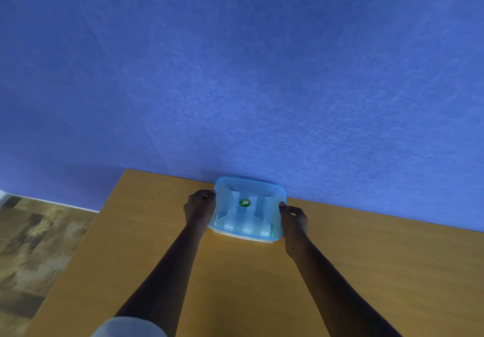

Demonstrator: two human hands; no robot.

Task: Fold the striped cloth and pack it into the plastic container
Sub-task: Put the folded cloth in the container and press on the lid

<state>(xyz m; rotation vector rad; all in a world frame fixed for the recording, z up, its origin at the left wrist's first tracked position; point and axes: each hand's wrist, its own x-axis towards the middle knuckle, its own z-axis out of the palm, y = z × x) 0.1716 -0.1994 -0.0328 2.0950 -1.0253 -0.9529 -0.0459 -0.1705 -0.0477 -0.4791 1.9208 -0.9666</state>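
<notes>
A square plastic container (230,229) with a translucent blue lid (264,192) stands on the wooden table (235,284), close to the blue wall. The lid is on and carries a small green sticker (245,202). Through the lid a pale striped cloth (248,221) shows faintly inside. My left hand (200,205) grips the container's left edge. On the right edge, my right hand (293,217) holds it with curled fingers.
The blue wall (235,75) rises directly behind the container. The table's left edge (78,245) runs diagonally, with patterned brown flooring (31,245) beyond it. A pale sleeve (128,327) shows at the bottom.
</notes>
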